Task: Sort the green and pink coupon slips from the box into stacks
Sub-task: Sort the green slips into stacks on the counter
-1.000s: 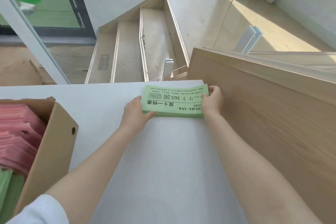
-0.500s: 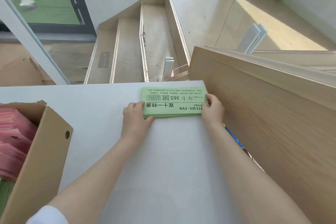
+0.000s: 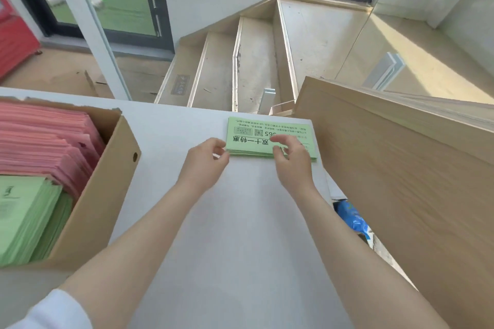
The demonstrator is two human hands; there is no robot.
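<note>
Green coupon stack (image 3: 246, 141) on table, between loosely curled, empty fingers (image 3: 220, 145) of both hands.

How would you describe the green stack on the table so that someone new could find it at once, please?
Start at the white table and go to its far right corner, beside the slanted wooden board. The green stack lies flat there, just beyond both hands. Unlike the green slips in the cardboard box on the left, it sits on the bare tabletop, print upward.
</note>
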